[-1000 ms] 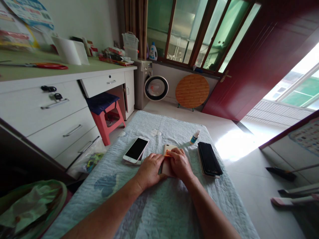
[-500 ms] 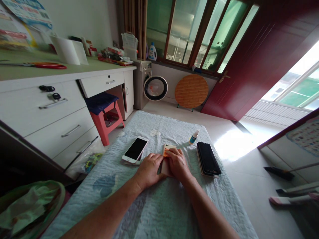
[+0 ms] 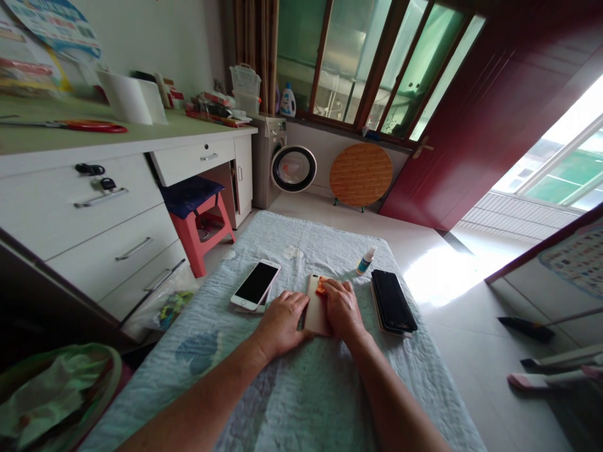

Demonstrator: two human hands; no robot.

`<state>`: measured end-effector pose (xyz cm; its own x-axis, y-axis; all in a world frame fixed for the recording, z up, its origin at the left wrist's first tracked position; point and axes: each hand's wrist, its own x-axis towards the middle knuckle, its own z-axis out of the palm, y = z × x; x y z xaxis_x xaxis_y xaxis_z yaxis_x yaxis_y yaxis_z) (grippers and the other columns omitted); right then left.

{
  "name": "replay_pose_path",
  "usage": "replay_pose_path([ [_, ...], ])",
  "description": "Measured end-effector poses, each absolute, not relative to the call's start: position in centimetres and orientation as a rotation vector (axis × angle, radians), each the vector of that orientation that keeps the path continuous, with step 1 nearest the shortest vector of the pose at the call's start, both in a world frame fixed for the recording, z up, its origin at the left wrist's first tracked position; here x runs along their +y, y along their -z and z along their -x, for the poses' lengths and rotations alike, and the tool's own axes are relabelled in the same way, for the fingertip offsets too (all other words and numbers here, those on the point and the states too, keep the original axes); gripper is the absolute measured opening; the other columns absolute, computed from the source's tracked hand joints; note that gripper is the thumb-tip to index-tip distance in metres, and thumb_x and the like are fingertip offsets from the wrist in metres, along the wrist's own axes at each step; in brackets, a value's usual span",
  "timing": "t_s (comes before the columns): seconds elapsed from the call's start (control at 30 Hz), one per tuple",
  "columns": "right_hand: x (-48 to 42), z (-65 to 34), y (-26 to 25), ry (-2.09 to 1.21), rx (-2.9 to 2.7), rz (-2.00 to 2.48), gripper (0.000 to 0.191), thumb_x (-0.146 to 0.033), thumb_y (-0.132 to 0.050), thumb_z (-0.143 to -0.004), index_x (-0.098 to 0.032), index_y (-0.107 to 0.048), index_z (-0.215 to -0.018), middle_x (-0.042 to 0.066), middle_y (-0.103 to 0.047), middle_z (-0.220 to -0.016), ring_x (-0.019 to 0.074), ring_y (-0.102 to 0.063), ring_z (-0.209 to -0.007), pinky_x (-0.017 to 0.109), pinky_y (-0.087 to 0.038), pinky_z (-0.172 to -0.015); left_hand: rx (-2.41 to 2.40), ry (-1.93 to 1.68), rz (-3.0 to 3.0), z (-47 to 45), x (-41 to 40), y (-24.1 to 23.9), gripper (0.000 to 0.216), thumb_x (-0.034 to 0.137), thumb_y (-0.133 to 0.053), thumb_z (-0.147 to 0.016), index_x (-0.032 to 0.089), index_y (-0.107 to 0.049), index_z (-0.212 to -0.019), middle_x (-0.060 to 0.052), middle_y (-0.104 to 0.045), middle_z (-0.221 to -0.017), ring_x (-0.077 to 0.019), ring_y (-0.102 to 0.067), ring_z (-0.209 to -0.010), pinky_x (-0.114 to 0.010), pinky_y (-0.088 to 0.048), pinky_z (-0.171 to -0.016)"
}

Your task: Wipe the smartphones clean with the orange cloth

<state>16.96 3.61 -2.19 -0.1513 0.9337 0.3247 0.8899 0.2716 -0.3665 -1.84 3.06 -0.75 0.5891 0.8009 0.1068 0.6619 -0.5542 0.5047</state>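
Note:
A gold smartphone [image 3: 317,312] lies back up on the cloth-covered table, its camera end pointing away from me. My left hand [image 3: 282,321] grips its left side, with the thumb at the near end. Under the bent fingers of my right hand [image 3: 343,307] is a small orange cloth [image 3: 321,287], pressed on the upper right part of the phone's back. To the left, a white smartphone [image 3: 257,285] with a dark screen rests on another flat device. On the right, a black smartphone [image 3: 394,301] sits on top of something flat. Beyond it stands a small spray bottle [image 3: 366,260].
A pale blue quilted cover [image 3: 311,395] spreads over the table. Left of it are a red stool [image 3: 200,232], a white desk [image 3: 94,220] and a bin [image 3: 110,376]. Ahead are a washing machine [image 3: 268,163] with its door ajar and a round wooden tabletop [image 3: 361,174].
My right hand has slid the orange cloth slightly to the right across the phone's back, uncovering more of its middle. My left hand stays on the phone's left edge.

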Motion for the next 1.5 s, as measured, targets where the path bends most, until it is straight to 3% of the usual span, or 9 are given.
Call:
replay_pose_path([
  [0.57, 2.8, -15.9, 1.7, -0.144, -2.138, 1.478, 0.032, -0.007, -0.046, -0.090, -0.024, -0.070, -0.102, 0.003, -0.069, -0.114, 0.0188, -0.056, -0.095, 0.032, -0.040, -0.089, 1.159, -0.462, -2.399, 1.9, 3.1, 0.9, 0.056, 0.042, -0.072, -0.071, 0.022, -0.057, -0.121, -0.008, -0.062, -0.121, -0.0316, -0.053, -0.114, -0.041, -0.041, -0.099],
  [1.5, 2.9, -16.2, 2.6, -0.185, -2.045, 1.486, 0.035, -0.005, -0.049, -0.085, -0.022, -0.071, -0.107, 0.004, -0.066, -0.113, 0.0193, -0.055, -0.101, 0.031, -0.042, -0.091, 1.152, -0.505, -2.430, 1.9, 3.0, 1.0, 0.055, 0.039, -0.074, -0.071, 0.018, -0.057, -0.119, -0.008, -0.062, -0.117, -0.0294, -0.052, -0.110, -0.038, -0.042, -0.099],
])
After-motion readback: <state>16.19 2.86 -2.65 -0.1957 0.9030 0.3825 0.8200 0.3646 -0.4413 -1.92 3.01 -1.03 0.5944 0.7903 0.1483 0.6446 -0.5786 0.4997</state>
